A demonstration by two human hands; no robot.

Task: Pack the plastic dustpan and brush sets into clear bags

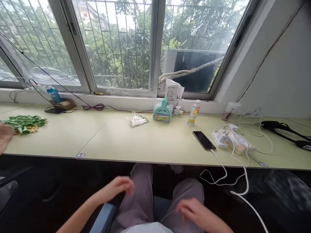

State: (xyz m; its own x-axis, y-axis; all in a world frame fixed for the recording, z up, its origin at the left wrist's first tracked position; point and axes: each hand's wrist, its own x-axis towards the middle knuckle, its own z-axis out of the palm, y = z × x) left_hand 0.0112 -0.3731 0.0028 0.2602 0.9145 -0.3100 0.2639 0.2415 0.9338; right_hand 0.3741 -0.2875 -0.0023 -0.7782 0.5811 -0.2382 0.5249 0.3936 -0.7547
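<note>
My left hand (121, 186) hovers above my left thigh, below the table's front edge. Its fingers are loosely bent, a little blurred, with nothing visible in them. Over my right thigh is my right hand (190, 208), also blurred, its fingers slightly apart and no object showing. Neither hand touches the table (136, 145). Beyond them on the tabletop lie a crinkled silvery packet (137, 120) and a wrapped teal small dustpan and brush set (162, 113). A drink bottle (194, 112) stands to their right, and a phone (204, 140) lies nearer with a white cable plugged in.
Chargers on a power strip (239, 142) and looping white cables (245, 181) hang over the front edge. A black strap (286, 131) lies far right. Green cone-shaped pieces (25, 123) lie left, beside another person's hand (5, 136). A blue-labelled bottle (53, 94) rests near the window.
</note>
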